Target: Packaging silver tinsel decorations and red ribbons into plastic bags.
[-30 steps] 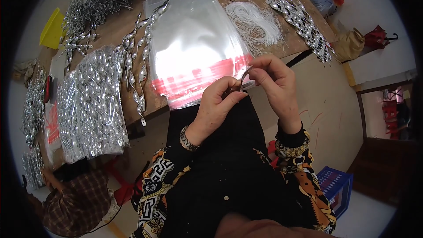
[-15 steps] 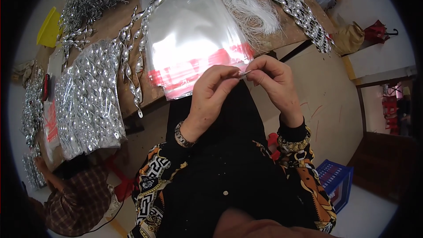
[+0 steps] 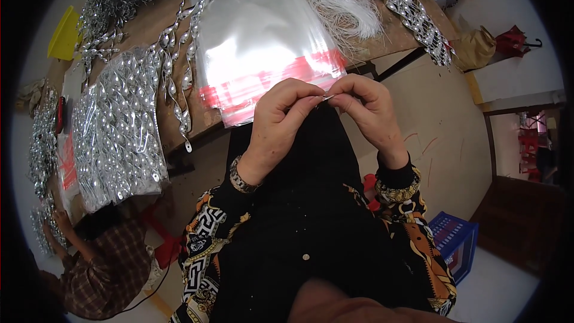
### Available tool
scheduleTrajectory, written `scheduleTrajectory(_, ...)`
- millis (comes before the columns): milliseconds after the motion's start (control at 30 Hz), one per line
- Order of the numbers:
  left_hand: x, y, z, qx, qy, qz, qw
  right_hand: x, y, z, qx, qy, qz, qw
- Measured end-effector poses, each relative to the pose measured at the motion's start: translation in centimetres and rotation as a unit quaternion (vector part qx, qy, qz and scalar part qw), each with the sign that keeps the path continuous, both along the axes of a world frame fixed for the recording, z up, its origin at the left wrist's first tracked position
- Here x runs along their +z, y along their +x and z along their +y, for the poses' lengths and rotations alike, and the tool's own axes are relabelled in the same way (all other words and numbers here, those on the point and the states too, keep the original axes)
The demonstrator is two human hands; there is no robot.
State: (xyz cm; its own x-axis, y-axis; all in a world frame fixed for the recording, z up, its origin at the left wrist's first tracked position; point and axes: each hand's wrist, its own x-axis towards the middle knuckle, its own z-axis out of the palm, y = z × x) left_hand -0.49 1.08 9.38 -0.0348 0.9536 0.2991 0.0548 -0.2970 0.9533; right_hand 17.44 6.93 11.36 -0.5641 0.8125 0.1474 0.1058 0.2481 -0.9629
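My left hand and my right hand meet over my lap, just off the table's front edge. Both are closed, thumb against forefinger. Between the fingertips shows a thin, pale or silvery sliver, too small to name. Behind them lies a stack of clear plastic bags with red bands at the near end. A loose bundle of white string is beyond my right hand. Twisted silver strips with holes lie left of the bags.
A clear bag full of silver twists sits at the table's left, with a silver heap behind it. More strips overhang the right edge. A co-worker in a checked shirt sits at left. A blue basket stands on the floor.
Both hands keep pinching, with the fingertips drawn a little closer together. The view has shifted slightly. At left, the co-worker's arms have moved over silver strips.
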Motion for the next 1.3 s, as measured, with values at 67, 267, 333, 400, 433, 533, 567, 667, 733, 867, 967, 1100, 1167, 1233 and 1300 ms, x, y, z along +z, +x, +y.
scheduleTrajectory(67,0.0,-0.1,0.0,0.0,-0.002,0.003,1.0,-0.1,-0.1,0.0,0.002,0.003,0.008,1.0)
scheduleTrajectory(267,0.1,-0.2,-0.1,0.005,0.001,0.014,1.0,-0.1,-0.3,-0.1,0.001,0.028,-0.014,1.0)
scheduleTrajectory(333,0.1,-0.3,0.0,0.008,0.009,0.021,1.0,-0.2,-0.4,-0.2,0.0,0.031,-0.011,0.999)
scheduleTrajectory(400,0.0,-0.5,0.1,0.019,0.024,0.053,0.998,-0.2,-0.6,-0.3,0.0,0.033,-0.008,0.999)
scheduleTrajectory(433,0.0,-0.7,0.1,0.02,0.025,0.054,0.998,-0.1,-0.8,-0.3,-0.001,0.044,-0.013,0.999)
scheduleTrajectory(533,0.1,-1.1,0.3,0.039,0.047,0.058,0.996,-0.3,-0.9,-0.4,-0.01,0.065,-0.031,0.997)
scheduleTrajectory(567,0.4,-1.3,0.4,0.053,0.057,0.055,0.995,-0.3,-1.0,-0.4,-0.018,0.075,-0.044,0.996)
scheduleTrajectory(667,0.5,-2.0,0.4,0.07,0.049,0.023,0.996,-0.4,-0.6,-0.2,-0.021,0.033,-0.051,0.998)
scheduleTrajectory(733,0.6,-2.3,0.4,0.072,0.031,-0.007,0.997,0.0,-0.4,-0.1,-0.027,0.039,-0.061,0.997)
scheduleTrajectory(867,1.2,-3.0,0.6,0.092,0.005,-0.047,0.995,0.5,0.3,0.2,-0.023,-0.008,-0.03,0.999)
scheduleTrajectory(967,1.6,-3.5,0.7,0.099,0.006,-0.089,0.991,1.8,1.1,0.2,-0.003,-0.104,-0.042,0.994)
scheduleTrajectory(1100,2.7,-4.0,0.6,0.107,0.0,-0.181,0.978,2.4,2.2,0.7,0.043,-0.148,0.011,0.988)
scheduleTrajectory(1167,2.8,-4.6,0.7,0.086,0.01,-0.203,0.975,2.5,2.7,1.0,0.082,-0.144,0.031,0.986)
scheduleTrajectory(1233,3.2,-5.0,0.7,0.071,0.011,-0.276,0.958,2.9,3.1,1.0,0.103,-0.164,0.05,0.98)
scheduleTrajectory(1300,3.2,-5.4,0.7,0.066,0.011,-0.285,0.956,2.9,3.2,1.0,0.125,-0.183,0.069,0.973)
